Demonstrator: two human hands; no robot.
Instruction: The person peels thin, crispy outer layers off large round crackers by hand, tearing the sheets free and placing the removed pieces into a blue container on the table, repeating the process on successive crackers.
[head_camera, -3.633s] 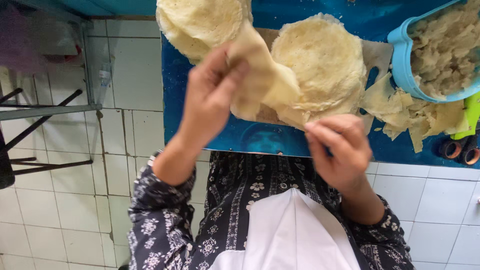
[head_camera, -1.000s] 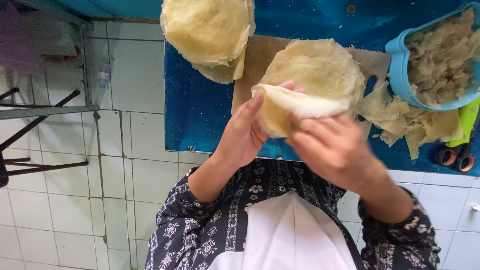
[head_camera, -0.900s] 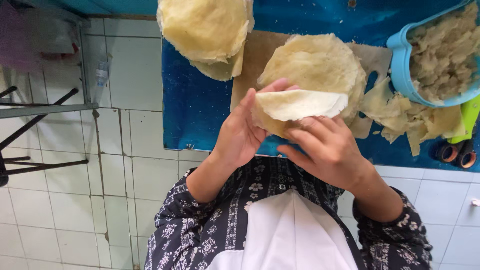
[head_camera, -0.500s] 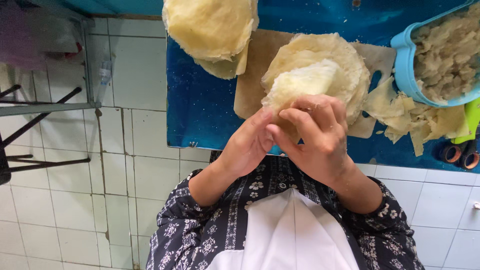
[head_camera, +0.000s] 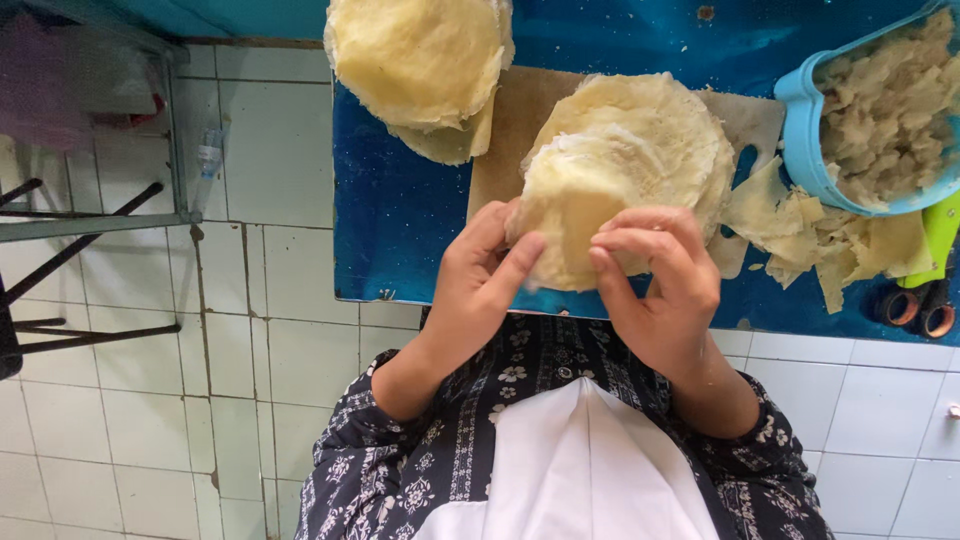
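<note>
Both hands hold one thin, pale yellow wrapper sheet (head_camera: 565, 215) lifted above a round stack of the same wrappers (head_camera: 650, 130) on a wooden board (head_camera: 505, 130). My left hand (head_camera: 480, 285) pinches the sheet's left lower edge with thumb and fingers. My right hand (head_camera: 655, 285) grips its right lower edge with bent fingers. The sheet is folded or curled over at its top. A second stack of wrappers (head_camera: 420, 65) lies at the upper left on the blue tabletop (head_camera: 395, 210).
A light blue tub (head_camera: 810, 140) filled with pale mashed filling sits at the upper right. Torn wrapper scraps (head_camera: 830, 240) lie beside it. Two tape rolls (head_camera: 915, 310) rest at the right edge. White floor tiles (head_camera: 150, 420) and black metal legs (head_camera: 70, 260) lie to the left.
The hands came together on one wrapper, peeled it off the stack and drew it toward me. The fold that lay flat across it a second ago is now turned up.
</note>
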